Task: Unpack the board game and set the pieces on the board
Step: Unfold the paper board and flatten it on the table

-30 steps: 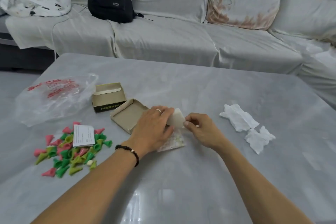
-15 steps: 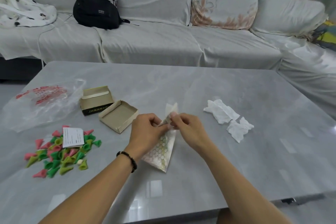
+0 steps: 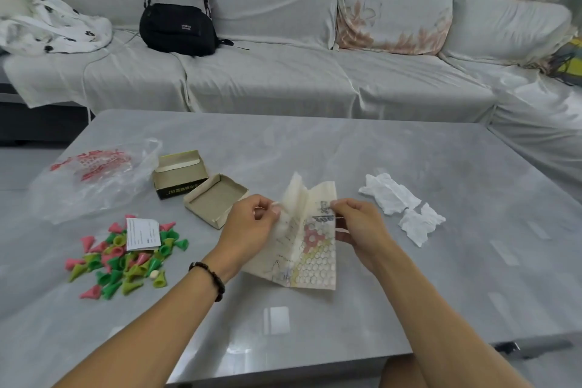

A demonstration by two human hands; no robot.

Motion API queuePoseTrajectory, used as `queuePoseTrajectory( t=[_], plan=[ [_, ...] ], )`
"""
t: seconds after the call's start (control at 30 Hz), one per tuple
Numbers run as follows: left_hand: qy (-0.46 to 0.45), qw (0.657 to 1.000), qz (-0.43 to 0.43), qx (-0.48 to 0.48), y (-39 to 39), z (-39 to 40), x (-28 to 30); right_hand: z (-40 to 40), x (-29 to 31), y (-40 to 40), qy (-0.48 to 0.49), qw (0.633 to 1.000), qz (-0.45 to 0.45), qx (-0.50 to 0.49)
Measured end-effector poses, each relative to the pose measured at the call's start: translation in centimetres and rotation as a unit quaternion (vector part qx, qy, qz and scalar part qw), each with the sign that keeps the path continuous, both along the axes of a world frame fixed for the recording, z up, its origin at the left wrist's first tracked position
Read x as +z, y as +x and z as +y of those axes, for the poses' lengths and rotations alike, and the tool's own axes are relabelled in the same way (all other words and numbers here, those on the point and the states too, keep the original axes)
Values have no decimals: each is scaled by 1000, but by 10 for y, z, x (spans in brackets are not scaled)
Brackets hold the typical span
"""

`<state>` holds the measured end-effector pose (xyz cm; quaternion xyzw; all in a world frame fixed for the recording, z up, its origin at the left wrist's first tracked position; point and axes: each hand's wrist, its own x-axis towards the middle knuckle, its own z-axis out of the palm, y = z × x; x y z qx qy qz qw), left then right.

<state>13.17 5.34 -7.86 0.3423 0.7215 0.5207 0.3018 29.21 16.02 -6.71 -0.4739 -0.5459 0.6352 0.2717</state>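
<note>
Head view: backpack (image 3: pixel 181 27) label reads "SPORTS".

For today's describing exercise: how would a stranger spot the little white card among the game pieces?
Start at the grey table and go to its left side, below the plastic bag. There a pile of pink, green and yellow cones lies. The white card rests on its top edge: flat, rectangular, printed.

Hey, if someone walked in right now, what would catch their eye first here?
Probably the paper game board, half unfolded at the table's centre and pinched between the left hand and right hand. Next, the heap of pink and green cone pieces at the table's left.
</note>
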Motion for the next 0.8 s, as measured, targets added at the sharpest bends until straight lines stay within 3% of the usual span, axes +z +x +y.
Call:
queuePoseTrajectory(
  t=[0.1,0.17,0.23,0.33,0.43,0.53,0.7,0.8],
  plan=[
    [-14,999,-22,19,-3,2,-4,18,-9,13,89,986,-139,-29],
    [-6,999,-38,27,-3,3,-5,23,-14,19,181,951,-247,-39],
    [5,998,-45,34,-1,5,-5,21,-14,19,262,922,-280,-63],
    [22,998,-64,16,5,7,-2,9,-1,5,320,912,-249,-57],
    [39,995,-86,-17,10,8,3,-4,12,-17,265,935,-233,20],
    [57,994,-92,-23,13,8,7,-7,9,-29,226,948,-221,36],
    [72,993,-84,32,10,6,8,-5,13,-29,137,987,-78,40],
    [65,993,-95,32,7,5,11,-4,17,-25,113,992,-40,51]
  ],
)
